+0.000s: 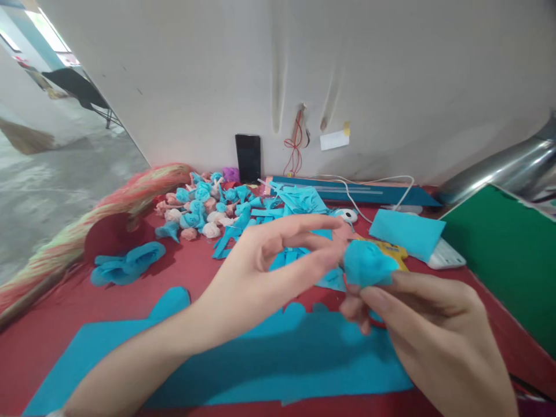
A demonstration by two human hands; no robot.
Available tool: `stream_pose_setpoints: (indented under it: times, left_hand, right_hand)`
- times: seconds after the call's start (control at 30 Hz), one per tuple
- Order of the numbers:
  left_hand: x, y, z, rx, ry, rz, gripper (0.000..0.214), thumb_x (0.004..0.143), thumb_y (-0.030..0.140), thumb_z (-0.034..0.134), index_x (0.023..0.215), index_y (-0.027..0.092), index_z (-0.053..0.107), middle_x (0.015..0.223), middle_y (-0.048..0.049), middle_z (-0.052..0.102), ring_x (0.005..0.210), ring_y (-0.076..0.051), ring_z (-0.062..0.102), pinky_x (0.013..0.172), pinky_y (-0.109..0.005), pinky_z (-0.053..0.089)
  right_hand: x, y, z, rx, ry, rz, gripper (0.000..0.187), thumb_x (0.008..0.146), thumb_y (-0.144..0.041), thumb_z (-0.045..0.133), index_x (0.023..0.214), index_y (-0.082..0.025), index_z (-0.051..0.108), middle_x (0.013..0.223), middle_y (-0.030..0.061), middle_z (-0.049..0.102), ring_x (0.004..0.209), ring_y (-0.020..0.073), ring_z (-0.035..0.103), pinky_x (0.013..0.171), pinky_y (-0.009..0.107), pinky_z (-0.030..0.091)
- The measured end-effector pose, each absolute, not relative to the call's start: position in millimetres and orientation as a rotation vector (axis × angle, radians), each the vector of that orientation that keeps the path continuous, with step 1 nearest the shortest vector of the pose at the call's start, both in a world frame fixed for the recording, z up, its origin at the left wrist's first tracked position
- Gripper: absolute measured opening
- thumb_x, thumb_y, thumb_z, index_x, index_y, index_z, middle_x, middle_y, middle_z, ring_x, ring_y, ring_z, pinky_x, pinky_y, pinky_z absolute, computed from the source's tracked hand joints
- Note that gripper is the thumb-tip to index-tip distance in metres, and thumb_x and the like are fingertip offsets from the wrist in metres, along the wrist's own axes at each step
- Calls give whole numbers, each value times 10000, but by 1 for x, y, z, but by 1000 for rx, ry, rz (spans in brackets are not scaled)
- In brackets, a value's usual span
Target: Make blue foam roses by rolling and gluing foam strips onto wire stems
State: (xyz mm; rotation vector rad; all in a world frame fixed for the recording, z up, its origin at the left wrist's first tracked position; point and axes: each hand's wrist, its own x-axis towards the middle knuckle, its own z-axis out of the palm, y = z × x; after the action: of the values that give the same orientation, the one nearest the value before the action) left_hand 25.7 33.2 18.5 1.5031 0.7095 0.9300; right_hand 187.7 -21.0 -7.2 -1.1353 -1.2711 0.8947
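A blue crepe-paper flower (369, 263) is up in front of me, above the red table. My right hand (438, 324) pinches its lower right side between thumb and fingers. At the flower's left edge, my left hand (278, 260) has its thumb and fingertips drawn together on the paper. Something red, partly hidden, shows by the right fingers; I cannot tell what it is. Below both hands lies a long blue paper strip (260, 359) with rounded scallops on its far edge. Loose blue petals (128, 263) rest to the left.
Several finished blue and pink flowers (197, 205) are heaped at the back left, beside a rope-like fringed bundle (117, 202). A phone (248, 158) leans on the wall. Blue scraps (299, 200), a folded blue piece (406, 231) and a green board (508, 260) fill the right side.
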Motion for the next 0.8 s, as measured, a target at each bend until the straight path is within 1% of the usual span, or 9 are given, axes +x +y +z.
stream_pose_setpoints:
  times: [0.07, 0.13, 0.23, 0.33, 0.43, 0.5, 0.63, 0.8]
  left_hand:
    - [26, 37, 14, 1502, 659, 970, 167, 814, 254, 604, 956, 220, 685, 922, 17, 734, 874, -133, 674, 750, -190, 547]
    - [27, 41, 9, 1553, 589, 965, 122, 807, 211, 615, 887, 221, 706, 906, 19, 732, 890, -121, 657, 800, -196, 524]
    - [31, 44, 0, 1610, 455, 950, 78, 767, 188, 657, 799, 216, 723, 846, 7, 724, 860, -130, 638, 872, -260, 497]
    - [33, 43, -4, 1575, 412, 953, 64, 728, 189, 694, 752, 237, 728, 826, 10, 704, 802, -135, 620, 836, -292, 507]
    - [34, 40, -3, 1525, 398, 941, 61, 715, 198, 704, 728, 252, 731, 790, 10, 686, 773, -139, 604, 725, -276, 524]
    - [34, 38, -2, 1504, 390, 947, 59, 705, 196, 712, 704, 252, 732, 751, 13, 675, 759, -135, 597, 695, -266, 520]
    - [36, 39, -2, 1523, 382, 999, 78, 697, 162, 718, 707, 237, 738, 714, 9, 674, 772, -130, 589, 753, -269, 499]
    - [39, 43, -7, 1554, 260, 1119, 10, 675, 183, 742, 674, 175, 736, 651, -5, 678, 686, -115, 590, 797, -282, 461]
  right_hand:
    - [191, -23, -6, -1054, -1214, 1106, 135, 728, -275, 702, 604, -321, 726, 533, -35, 686, 408, 111, 595, 379, 141, 499]
    - [194, -24, -4, -958, -1188, 1260, 142, 758, -278, 684, 634, -331, 729, 564, -44, 697, 427, 78, 592, 420, 103, 496]
    - [195, -25, -3, -907, -1190, 1381, 153, 786, -284, 657, 663, -337, 731, 590, -55, 702, 446, 51, 586, 471, 77, 491]
    - [195, -26, -5, -902, -1194, 1411, 150, 785, -287, 655, 674, -355, 731, 583, -62, 700, 445, 54, 586, 469, 81, 491]
    - [195, -27, -8, -900, -1186, 1421, 136, 783, -284, 659, 697, -361, 730, 601, -66, 706, 448, 55, 590, 468, 86, 495]
    - [195, -28, -9, -896, -1180, 1421, 134, 787, -287, 658, 706, -370, 726, 612, -73, 708, 460, 52, 595, 474, 84, 495]
    - [194, -29, -7, -913, -1210, 1381, 134, 790, -302, 655, 693, -359, 728, 614, -58, 713, 459, 54, 595, 458, 79, 483]
    - [190, -29, -4, -1017, -1210, 1306, 118, 763, -303, 682, 668, -351, 733, 591, -59, 707, 458, 49, 593, 451, 67, 476]
